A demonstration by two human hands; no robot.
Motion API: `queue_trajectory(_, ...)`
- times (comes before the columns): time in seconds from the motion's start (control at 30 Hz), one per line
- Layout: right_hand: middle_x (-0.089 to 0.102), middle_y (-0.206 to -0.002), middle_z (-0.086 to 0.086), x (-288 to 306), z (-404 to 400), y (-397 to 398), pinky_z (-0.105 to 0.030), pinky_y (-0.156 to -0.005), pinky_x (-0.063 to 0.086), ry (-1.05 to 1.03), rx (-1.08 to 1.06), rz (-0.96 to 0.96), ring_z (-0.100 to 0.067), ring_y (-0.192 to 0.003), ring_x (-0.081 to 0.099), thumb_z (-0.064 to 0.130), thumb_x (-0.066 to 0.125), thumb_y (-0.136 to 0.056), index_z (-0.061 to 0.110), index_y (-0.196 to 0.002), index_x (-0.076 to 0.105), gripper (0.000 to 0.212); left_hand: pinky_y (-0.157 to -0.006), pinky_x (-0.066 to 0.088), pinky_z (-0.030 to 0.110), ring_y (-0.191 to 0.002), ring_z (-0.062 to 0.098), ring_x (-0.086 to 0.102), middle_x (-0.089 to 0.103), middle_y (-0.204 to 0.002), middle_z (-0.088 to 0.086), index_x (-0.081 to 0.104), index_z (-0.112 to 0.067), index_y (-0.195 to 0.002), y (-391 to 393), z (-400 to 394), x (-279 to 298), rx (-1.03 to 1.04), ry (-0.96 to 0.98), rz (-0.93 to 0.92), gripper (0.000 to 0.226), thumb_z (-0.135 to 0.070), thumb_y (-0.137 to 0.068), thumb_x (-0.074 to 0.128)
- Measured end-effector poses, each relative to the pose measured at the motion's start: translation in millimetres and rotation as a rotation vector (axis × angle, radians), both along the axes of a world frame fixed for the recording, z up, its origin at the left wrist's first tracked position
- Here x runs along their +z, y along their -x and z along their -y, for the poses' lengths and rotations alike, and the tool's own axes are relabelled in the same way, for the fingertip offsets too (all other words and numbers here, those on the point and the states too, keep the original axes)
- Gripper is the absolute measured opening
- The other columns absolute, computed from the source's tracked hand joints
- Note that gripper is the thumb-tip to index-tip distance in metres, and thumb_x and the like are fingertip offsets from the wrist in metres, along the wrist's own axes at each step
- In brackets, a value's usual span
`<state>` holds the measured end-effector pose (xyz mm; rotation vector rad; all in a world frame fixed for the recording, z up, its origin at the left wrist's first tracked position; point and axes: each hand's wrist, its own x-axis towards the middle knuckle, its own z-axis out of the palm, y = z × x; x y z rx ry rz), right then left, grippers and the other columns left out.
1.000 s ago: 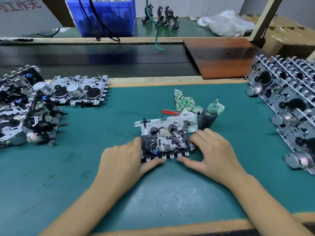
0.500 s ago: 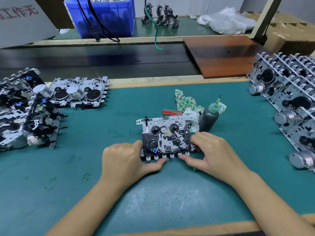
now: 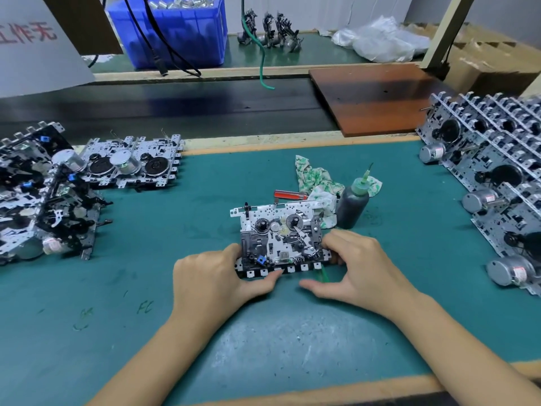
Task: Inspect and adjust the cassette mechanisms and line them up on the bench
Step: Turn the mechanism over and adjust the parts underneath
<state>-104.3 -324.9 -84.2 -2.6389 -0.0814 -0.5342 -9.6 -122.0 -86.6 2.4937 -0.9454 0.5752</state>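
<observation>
- We count a lined-up row of mechanisms done at right; the heap at left remains.
- Our left hand and right hand each keep a curled grip on the cassette mechanism.

Two hands – left hand, right hand – with one cassette mechanism between them. Just beyond the right hand: one dark bottle, one red screwdriver, one patterned rag. Mechanisms heaped far left and stacked far right – too overlapped to count
</observation>
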Motion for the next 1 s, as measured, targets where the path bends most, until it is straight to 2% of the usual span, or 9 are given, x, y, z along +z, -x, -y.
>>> queue_trajectory(0.23,0.035,-0.063,0.008,-3.4,0.5,-0.2,-0.021,-0.054,0.024,0.008,-0.049,0.002,-0.011,-0.059,0.030,0.045,0.069,-0.071,0.010,-0.067,0.048,0.041,-0.031,0.036,0.029,-0.030,0.022,0.043,0.038,-0.033,-0.001,0.039,-0.014,-0.047,-1.1,-6.9,-1.4,-0.178,-0.001,-0.038,0.066,-0.077,-0.062,0.051)
queue_trajectory(0.4,0.036,-0.064,0.007,0.7,2.1,2.8,-0.022,-0.054,0.024,0.057,-0.014,0.001,-0.015,-0.057,0.034,0.045,0.073,-0.065,0.007,-0.065,0.049,0.045,-0.034,0.032,0.023,-0.029,0.020,0.039,0.036,-0.033,-0.001,0.039,-0.014,-0.046,4.2,-11.4,-1.8,-0.234,-0.016,0.005,0.063,-0.072,-0.065,0.055)
queue_trajectory(0.53,0.034,-0.065,0.009,2.1,3.6,5.4,-0.021,-0.056,0.021,0.071,0.014,-0.013,-0.013,-0.058,0.032,0.054,0.073,-0.064,0.014,-0.067,0.043,0.049,-0.034,0.031,0.021,-0.028,0.019,0.039,0.036,-0.032,0.000,0.040,-0.015,-0.045,7.0,-10.4,-1.3,-0.222,0.005,0.017,0.060,-0.069,-0.065,0.056)
queue_trajectory(0.67,0.031,-0.061,0.009,-0.1,-0.3,2.6,-0.024,-0.053,0.021,0.105,-0.063,0.036,-0.014,-0.054,0.029,0.046,0.085,-0.058,0.013,-0.063,0.043,0.053,-0.035,0.030,0.020,-0.029,0.019,0.040,0.036,-0.033,-0.002,0.046,-0.014,-0.047,5.8,-11.7,-1.3,-0.291,-0.018,0.026,0.061,-0.071,-0.065,0.056)
queue_trajectory(0.8,0.034,-0.063,0.008,-1.5,5.5,5.0,-0.022,-0.053,0.024,0.065,0.006,-0.002,-0.013,-0.057,0.032,0.054,0.064,-0.070,0.012,-0.067,0.045,0.045,-0.033,0.031,0.023,-0.029,0.018,0.042,0.038,-0.033,-0.001,0.045,-0.013,-0.048,4.1,-9.5,-1.5,-0.171,-0.056,-0.014,0.060,-0.069,-0.067,0.053)
queue_trajectory(0.87,0.035,-0.063,0.007,-1.7,7.2,5.9,-0.024,-0.053,0.026,0.078,0.018,-0.013,-0.015,-0.057,0.034,0.053,0.057,-0.074,0.009,-0.066,0.048,0.045,-0.031,0.034,0.025,-0.030,0.019,0.042,0.038,-0.033,-0.002,0.048,-0.012,-0.049,2.4,-10.9,-3.3,-0.192,-0.059,-0.025,0.061,-0.069,-0.067,0.053)
queue_trajectory(1.0,0.037,-0.066,0.007,-1.1,6.9,5.7,-0.024,-0.055,0.026,0.076,0.008,-0.042,-0.014,-0.059,0.035,0.058,0.062,-0.073,0.011,-0.070,0.047,0.049,-0.032,0.037,0.025,-0.031,0.018,0.042,0.038,-0.034,-0.004,0.050,-0.013,-0.051,2.1,-13.6,-1.8,-0.252,-0.062,-0.061,0.056,-0.067,-0.066,0.055)
